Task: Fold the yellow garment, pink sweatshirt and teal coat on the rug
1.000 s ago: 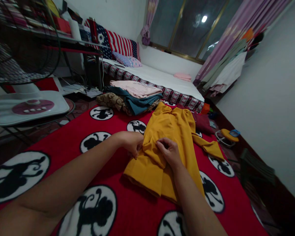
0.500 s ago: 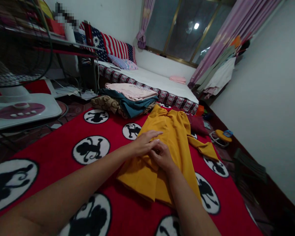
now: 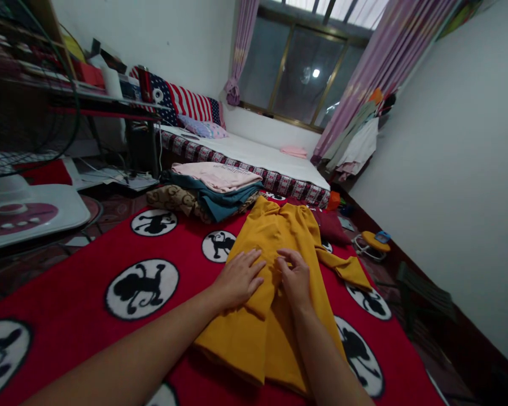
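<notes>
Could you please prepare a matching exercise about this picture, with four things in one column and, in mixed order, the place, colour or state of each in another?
Column 1
1. left hand
2. yellow garment
3. pink garment
4. blanket

Column 2
A. on top of the pile of folded clothes
B. red, with black-and-white prints
C. fingers spread on cloth
D. laid out, one sleeve sticking out to the side

Right pairs: 1-C, 2-D, 3-A, 4-B

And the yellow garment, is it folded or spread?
Mostly spread: the yellow garment lies flat on the red blanket, one sleeve sideways, another apparently folded inward under the left hand.
</notes>
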Motion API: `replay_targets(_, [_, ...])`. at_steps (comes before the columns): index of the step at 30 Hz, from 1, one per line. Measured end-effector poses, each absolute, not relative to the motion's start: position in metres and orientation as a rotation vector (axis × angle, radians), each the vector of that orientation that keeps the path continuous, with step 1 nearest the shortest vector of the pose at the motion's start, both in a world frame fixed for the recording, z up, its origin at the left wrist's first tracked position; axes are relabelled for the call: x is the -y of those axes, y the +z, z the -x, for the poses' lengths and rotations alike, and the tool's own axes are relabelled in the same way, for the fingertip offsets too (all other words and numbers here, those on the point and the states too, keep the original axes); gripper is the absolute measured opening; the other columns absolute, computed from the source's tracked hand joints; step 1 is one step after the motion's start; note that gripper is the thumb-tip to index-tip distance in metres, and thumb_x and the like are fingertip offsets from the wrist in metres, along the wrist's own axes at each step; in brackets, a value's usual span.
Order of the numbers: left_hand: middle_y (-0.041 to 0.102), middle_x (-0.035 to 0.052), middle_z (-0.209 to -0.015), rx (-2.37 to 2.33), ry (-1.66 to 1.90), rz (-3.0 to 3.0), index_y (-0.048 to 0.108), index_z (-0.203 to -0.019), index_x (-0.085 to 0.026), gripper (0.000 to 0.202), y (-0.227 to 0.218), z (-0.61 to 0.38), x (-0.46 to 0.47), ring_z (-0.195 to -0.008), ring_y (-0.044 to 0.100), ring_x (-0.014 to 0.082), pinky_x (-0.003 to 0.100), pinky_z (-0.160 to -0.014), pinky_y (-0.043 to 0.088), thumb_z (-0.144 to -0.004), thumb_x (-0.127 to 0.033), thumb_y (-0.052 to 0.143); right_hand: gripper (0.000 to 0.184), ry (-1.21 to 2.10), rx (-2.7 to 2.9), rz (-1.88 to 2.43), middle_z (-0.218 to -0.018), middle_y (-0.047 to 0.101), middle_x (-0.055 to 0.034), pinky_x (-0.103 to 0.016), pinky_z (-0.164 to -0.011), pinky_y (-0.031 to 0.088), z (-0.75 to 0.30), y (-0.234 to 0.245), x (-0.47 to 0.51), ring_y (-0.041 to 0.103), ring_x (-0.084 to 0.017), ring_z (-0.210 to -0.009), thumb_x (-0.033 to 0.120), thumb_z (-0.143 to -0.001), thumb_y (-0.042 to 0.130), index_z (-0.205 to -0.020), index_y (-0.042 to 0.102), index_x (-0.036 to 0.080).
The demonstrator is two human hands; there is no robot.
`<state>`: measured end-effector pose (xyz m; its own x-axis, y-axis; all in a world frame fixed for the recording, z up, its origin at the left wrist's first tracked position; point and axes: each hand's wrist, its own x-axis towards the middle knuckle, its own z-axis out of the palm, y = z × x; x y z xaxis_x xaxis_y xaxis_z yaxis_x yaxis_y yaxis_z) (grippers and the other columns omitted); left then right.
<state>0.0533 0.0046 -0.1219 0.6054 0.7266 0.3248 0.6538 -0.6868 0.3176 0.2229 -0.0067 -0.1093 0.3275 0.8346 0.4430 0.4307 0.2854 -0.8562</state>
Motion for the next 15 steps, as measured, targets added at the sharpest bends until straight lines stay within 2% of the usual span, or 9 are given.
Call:
replay_targets(4, [0.038,0.0099,-0.152,-1.159,0.650,-2.652,0.054,-0.135,-0.021,0.044,-0.123,-0.052,-0.005,-0.140,0.035,0.0267,0.046,-0.116,0.029,-0.092,-0.034,0.053,0.022,0.213,1.310,1.382,-0.104,0.066,-0.0102,-0.035,-0.085,0.050,-0.258,-0.097,-0.005,0.060,-0.023,-0.102,0.028,-0.076,0.054,-0.088,0.069,0.018])
replay_targets(7, [0.038,0.0087,-0.152,-1.163,0.656,-2.655,0.054,-0.135,-0.022,0.044,-0.125,-0.052,-0.006,-0.140,0.036,0.0262,0.045,-0.116,0.029,-0.092,-0.034,0.052,0.026,0.042,1.366,1.558,-0.105,0.065,-0.0117,-0.038,-0.091,0.048,-0.305,-0.089,-0.015,0.060,-0.024,-0.103,0.024,-0.074,0.051,-0.091,0.069,0.016])
replay_targets(10, [0.037,0.0083,-0.153,-1.163,0.648,-2.658,0.054,-0.136,-0.022,0.045,-0.126,-0.052,-0.007,-0.140,0.035,0.0260,0.045,-0.116,0.029,-0.092,-0.035,0.051,0.038,-0.185,1.394,1.935,-0.114,0.060,-0.0139,-0.037,-0.093,0.047,-0.357,-0.083,-0.016,0.060,-0.026,-0.105,0.016,-0.072,0.048,-0.105,0.068,0.014])
replay_targets(13, [0.037,0.0082,-0.153,-1.169,0.639,-2.651,0.054,-0.135,-0.022,0.045,-0.126,-0.053,-0.007,-0.140,0.035,0.0258,0.045,-0.117,0.028,-0.092,-0.034,0.051,0.056,-0.233,1.375,2.421,-0.133,0.048,-0.0172,-0.040,-0.088,0.048,-0.398,-0.078,-0.011,0.060,-0.031,-0.110,0.019,-0.076,0.052,-0.133,0.054,0.019])
replay_targets(15, [0.038,0.0079,-0.152,-1.170,0.643,-2.646,0.054,-0.135,-0.022,0.045,-0.125,-0.054,-0.007,-0.140,0.035,0.0254,0.045,-0.117,0.028,-0.091,-0.034,0.052,0.069,-0.173,1.325,2.671,-0.136,0.046,-0.0213,-0.044,-0.086,0.049,-0.418,-0.077,-0.007,0.059,-0.036,-0.113,0.033,-0.080,0.057,-0.146,0.038,0.022])
